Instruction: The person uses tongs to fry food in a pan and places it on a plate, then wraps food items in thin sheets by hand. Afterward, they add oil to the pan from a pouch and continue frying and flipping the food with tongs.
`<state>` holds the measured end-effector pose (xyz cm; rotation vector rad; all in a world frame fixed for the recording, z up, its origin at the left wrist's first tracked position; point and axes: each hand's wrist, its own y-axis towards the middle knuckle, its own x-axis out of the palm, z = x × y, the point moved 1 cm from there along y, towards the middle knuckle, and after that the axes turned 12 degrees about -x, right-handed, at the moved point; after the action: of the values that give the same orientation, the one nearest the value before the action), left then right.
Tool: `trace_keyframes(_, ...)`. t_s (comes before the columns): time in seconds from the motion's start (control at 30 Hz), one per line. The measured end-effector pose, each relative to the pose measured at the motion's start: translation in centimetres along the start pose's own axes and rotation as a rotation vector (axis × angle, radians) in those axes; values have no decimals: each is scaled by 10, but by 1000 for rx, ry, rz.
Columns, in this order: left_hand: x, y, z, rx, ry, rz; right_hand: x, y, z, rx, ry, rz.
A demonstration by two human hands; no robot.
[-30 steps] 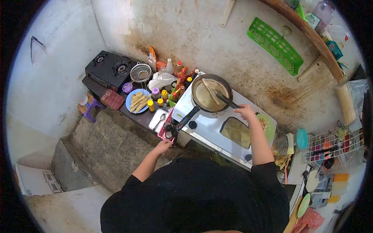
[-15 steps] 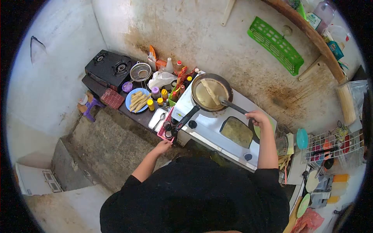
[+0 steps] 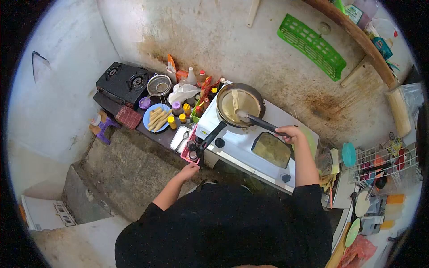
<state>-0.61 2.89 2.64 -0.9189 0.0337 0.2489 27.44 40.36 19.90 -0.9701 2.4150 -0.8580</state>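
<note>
A cook in a black shirt stands at a white stove against a stained wall, the right hand clamped around the black handle of a long utensil. Its greyish head rests inside a dark-rimmed frying pan, at the near end of a single pale strip lying in the pan. From the right hand's grip, the strip is to the left and farther from the cook; its long axis points roughly away from the body, while the utensil slants across toward it from the right. The right hand is the nearer of the two. The left hand is low, near the end of the pan's handle and just beside a pink basket; from here I cannot tell whether its grip is closed on anything. To the left, a blue plate of pale rolls sits on the dark counter, near yellow-capped bottles. A small emblem marks the stove's front corner, too tiny to read; no bottle label is legible.
</note>
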Motion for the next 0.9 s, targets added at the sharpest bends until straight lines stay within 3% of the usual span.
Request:
trace_keyframes(0.07, 2, -6, 3, 12, 2, 21, 7, 5, 8, 35, 5, -33)
trace_keyframes(0.2, -1, 5, -3, 34, -13, -11, 36, -1, 12, -105, -48, 56)
trace_keyframes(0.4, 2, 1, 7, 7, -120, -9, 27, -10, 12, -212, -119, 121)
trace_keyframes(0.5, 3, -3, 8, 38, -140, -23, 22, -12, 15, -612, -589, 341)
trace_keyframes(0.6, 7, 3, 1, 85, -147, -14, 32, -29, 16, -833, -1315, 524)
trace_keyframes(0.7, 9, 4, -1, 73, -127, -16, 78, -54, 7, -669, -1613, 735)
trace_keyframes(0.9, 8, -1, 6, 53, -115, -7, 99, -61, 26, -959, -1923, 780)
